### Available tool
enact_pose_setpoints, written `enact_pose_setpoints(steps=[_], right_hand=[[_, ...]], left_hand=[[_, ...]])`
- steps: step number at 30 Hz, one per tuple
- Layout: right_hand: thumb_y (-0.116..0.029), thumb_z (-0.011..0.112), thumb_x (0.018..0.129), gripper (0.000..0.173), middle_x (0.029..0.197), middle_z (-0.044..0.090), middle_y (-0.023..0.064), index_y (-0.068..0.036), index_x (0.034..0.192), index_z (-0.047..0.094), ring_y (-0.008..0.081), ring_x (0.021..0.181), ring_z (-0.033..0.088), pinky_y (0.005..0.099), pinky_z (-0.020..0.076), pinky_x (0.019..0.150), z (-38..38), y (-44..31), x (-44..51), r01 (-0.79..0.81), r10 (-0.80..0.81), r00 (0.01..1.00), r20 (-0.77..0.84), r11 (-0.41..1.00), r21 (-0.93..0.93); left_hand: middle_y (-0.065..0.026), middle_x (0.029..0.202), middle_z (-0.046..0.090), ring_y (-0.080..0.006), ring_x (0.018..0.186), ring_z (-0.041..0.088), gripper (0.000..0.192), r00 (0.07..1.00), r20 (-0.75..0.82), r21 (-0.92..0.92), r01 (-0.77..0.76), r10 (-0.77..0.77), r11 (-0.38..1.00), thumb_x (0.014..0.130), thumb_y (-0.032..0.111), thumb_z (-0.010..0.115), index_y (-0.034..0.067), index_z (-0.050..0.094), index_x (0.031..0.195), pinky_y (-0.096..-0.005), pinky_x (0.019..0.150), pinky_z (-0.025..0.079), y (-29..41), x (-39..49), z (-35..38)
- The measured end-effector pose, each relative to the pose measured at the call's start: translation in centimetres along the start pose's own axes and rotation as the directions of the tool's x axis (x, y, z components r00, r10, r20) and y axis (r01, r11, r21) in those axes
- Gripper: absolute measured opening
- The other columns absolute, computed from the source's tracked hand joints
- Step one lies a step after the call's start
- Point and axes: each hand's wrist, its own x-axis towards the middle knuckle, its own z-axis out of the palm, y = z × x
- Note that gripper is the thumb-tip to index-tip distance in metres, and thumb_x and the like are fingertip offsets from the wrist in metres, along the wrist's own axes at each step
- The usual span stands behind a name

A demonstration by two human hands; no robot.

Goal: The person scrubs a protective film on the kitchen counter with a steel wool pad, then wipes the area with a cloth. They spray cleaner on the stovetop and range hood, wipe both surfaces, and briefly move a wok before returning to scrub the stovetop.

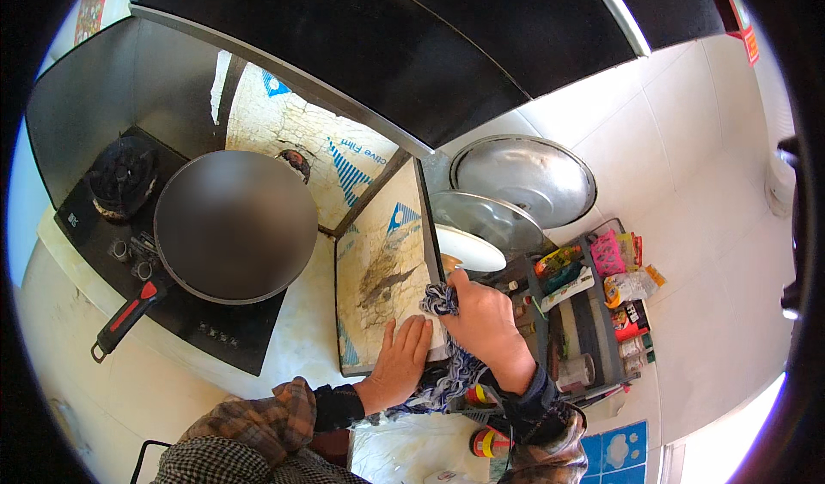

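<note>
My right hand (483,323) grips a bunched blue-and-white yarn cloth (461,368) at the right edge of an upright panel (380,278). Cracked, stained protective film covers the panel's face. Against the panel's lower part lies my left hand (403,355), flat with its fingers spread and holding nothing. More of the cloth hangs below both hands. To the left, a round pan (235,226) with a black and red handle (127,320) sits on a black gas hob (238,329); its inside is blurred.
Metal lids (525,178) and a white lid or plate (470,249) stand behind the panel. A dark rack (599,329) at the right holds packets and jars. A black range hood (387,46) overhangs the back. A bare burner (122,178) is at the far left.
</note>
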Motion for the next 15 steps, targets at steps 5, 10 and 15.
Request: enact_pose_setpoints(steps=[5,10,15], right_hand=[[-0.017,0.077,0.074,0.039,0.076,0.067,0.0187,-0.005,0.099,0.051,0.0375,0.072,0.069,0.0459,0.0545,0.061,1.6,0.3,4.2,0.051,-0.054,0.998,-0.015,0.984,-0.169],[-0.012,0.067,0.080,0.021,0.081,0.069,0.0223,-0.004,0.095,0.055,0.0381,0.078,0.071,0.0475,0.0569,0.065,3.7,1.3,11.9,0.021,-0.026,1.000,-0.010,0.947,-0.320],[-0.023,0.072,0.077,0.036,0.094,0.070,0.0250,-0.003,0.104,0.058,0.0426,0.092,0.069,0.0517,0.0550,0.082,5.4,2.1,20.0,-0.121,0.122,0.992,-0.013,0.949,-0.292]], left_hand=[[-0.0273,0.146,0.038,-0.0399,0.138,0.037,0.072,0.999,-0.012,0.019,-0.029,0.030,0.999,0.081,0.010,0.056,-0.012,0.032,0.145,-0.0618,0.113,0.025,-0.3,0.0,0.2],[-0.0275,0.143,0.041,-0.0400,0.135,0.041,0.070,0.996,-0.078,-0.005,-0.052,0.051,0.999,0.079,0.011,0.057,-0.011,0.036,0.142,-0.0624,0.110,0.029,-0.6,-0.3,0.9],[-0.0247,0.141,0.043,-0.0367,0.133,0.043,0.069,0.993,-0.109,-0.047,-0.046,0.040,0.998,0.079,0.010,0.060,-0.010,0.038,0.141,-0.0608,0.108,0.034,-1.1,-0.2,0.7]])
